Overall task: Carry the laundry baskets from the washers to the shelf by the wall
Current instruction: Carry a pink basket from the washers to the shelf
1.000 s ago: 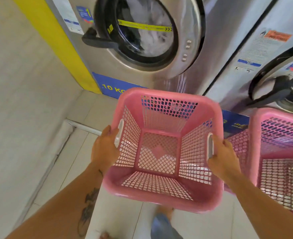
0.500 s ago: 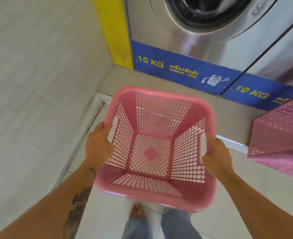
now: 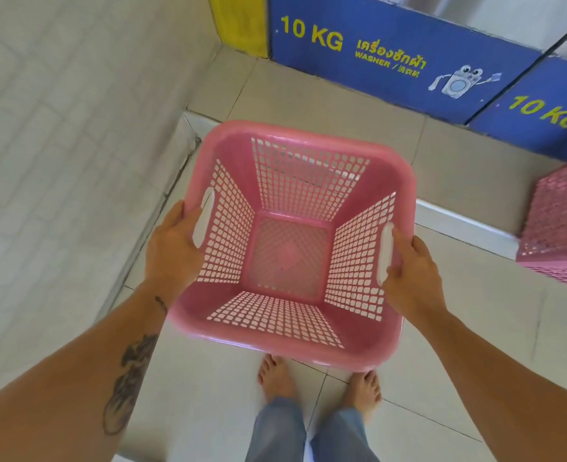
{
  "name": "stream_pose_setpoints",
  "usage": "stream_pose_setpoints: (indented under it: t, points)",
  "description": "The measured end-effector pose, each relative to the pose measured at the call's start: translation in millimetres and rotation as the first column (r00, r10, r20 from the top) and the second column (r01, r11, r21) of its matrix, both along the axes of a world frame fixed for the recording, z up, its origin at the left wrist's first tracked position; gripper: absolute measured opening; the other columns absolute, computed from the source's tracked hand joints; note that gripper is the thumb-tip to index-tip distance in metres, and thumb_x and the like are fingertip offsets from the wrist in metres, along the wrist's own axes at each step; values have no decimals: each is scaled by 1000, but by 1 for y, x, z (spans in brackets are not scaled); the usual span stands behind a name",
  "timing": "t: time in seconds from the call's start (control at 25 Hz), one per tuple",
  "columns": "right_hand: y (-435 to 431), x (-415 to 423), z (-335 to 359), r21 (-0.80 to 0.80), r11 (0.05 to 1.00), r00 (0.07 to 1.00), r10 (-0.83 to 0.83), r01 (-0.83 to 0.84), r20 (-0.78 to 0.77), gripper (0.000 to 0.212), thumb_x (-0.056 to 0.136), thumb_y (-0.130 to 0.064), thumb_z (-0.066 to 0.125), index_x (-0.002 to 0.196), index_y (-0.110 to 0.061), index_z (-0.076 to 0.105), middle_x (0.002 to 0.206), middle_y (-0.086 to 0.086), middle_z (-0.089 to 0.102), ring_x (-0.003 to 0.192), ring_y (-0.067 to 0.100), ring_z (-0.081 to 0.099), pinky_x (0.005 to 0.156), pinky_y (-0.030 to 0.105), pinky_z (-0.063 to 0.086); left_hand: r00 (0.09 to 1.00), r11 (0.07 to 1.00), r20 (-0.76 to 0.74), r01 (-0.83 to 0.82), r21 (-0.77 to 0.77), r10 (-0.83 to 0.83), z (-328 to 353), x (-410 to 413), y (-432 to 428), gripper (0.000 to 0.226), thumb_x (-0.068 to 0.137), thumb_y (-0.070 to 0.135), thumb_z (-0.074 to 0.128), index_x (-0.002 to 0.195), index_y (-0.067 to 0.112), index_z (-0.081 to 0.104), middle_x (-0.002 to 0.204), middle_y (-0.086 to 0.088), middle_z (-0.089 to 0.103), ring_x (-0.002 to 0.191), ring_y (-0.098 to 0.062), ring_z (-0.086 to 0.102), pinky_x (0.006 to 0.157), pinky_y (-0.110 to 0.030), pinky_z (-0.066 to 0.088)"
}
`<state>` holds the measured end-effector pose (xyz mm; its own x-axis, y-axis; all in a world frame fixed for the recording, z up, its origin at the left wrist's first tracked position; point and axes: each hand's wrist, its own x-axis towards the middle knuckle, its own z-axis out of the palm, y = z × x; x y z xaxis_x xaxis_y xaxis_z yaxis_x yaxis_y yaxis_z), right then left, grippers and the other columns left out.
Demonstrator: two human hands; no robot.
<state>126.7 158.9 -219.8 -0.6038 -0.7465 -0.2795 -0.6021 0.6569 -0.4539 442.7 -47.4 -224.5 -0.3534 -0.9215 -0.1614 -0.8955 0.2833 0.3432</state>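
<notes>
An empty pink laundry basket (image 3: 309,135) with lattice walls hangs in the air in front of me, above the floor. My left hand (image 3: 172,248) grips its left rim at the white handle slot. My right hand (image 3: 412,278) grips the right rim at the other slot. A second pink laundry basket (image 3: 562,228) stands at the right edge on a raised tiled step, only partly in view. The washers' blue base panels (image 3: 375,58), marked 10 KG, run along the top.
A white tiled wall (image 3: 58,161) rises close on my left, with a yellow strip (image 3: 238,21) at the corner by the washers. A raised step edge (image 3: 462,225) crosses the floor ahead. My bare feet (image 3: 275,378) stand on pale floor tiles below the basket.
The view has tilted down and drawn back from the washers: their doors have left the frame and my feet now show. Both hands keep the same hold on the basket.
</notes>
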Motion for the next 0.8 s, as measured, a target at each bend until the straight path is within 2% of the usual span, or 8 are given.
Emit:
stream_pose_setpoints:
  t: [0.16,0.24,0.32,0.44,0.52,0.6,0.64,0.8]
  points:
    - [-1,-14,15,145,988,997,46,-54,62,73,82,-13,55,147,-32,28,139,2,44,114,28,55,81,39,49,995,984,63,-90,151,81,16,-12,-3,67,80,6,57,142,26,41,152,4,30,114,-27,54,72,-29,52]
    - [-1,-20,31,118,990,992,58,-71,114,68,80,-16,55,142,-35,36,134,0,48,107,20,52,75,30,45,991,976,45,-131,172,125,33,-28,0,62,77,5,59,136,22,49,149,1,33,116,-27,50,74,-32,53]
    - [2,-26,52,68,995,987,57,-68,148,60,80,-20,55,135,-39,43,134,-3,49,105,14,49,75,24,40,987,974,-64,-135,181,149,54,-50,6,55,77,4,58,128,23,56,142,0,43,108,-19,52,69,-22,49]
    - [16,-42,88,72,996,991,36,-46,132,56,87,-30,58,140,-37,39,151,-7,35,131,17,42,101,36,41,974,987,-219,-31,155,65,93,-96,21,46,81,3,59,120,26,62,132,3,54,103,-9,53,77,-9,38]
    - [32,-60,113,57,998,993,25,-32,118,55,90,-29,58,141,-34,39,155,-6,30,136,18,38,110,40,35,951,991,-307,58,120,-18,124,-131,36,43,82,2,59,119,24,63,125,1,59,100,-10,57,83,-17,45]
    - [52,-86,141,25,999,993,34,-36,109,52,90,-28,59,140,-32,42,152,-5,34,135,18,38,112,38,33,924,981,-364,163,105,-115,154,-170,55,42,83,0,57,119,21,64,120,-1,61,105,-15,59,92,-35,51]
    - [63,-101,154,8,999,994,34,-35,105,51,90,-26,59,139,-30,44,150,-5,38,133,18,40,111,36,33,909,972,-386,210,105,-155,167,-190,64,41,83,0,55,118,21,64,119,-1,62,106,-15,59,92,-37,52]
    - [121,-181,200,-125,992,998,-19,27,61,46,87,-19,64,131,-21,53,134,-1,52,116,22,52,98,28,35,863,949,-432,311,49,-261,207,-288,111,39,81,0,52,108,23,67,110,-2,65,95,-17,63,90,-32,49]
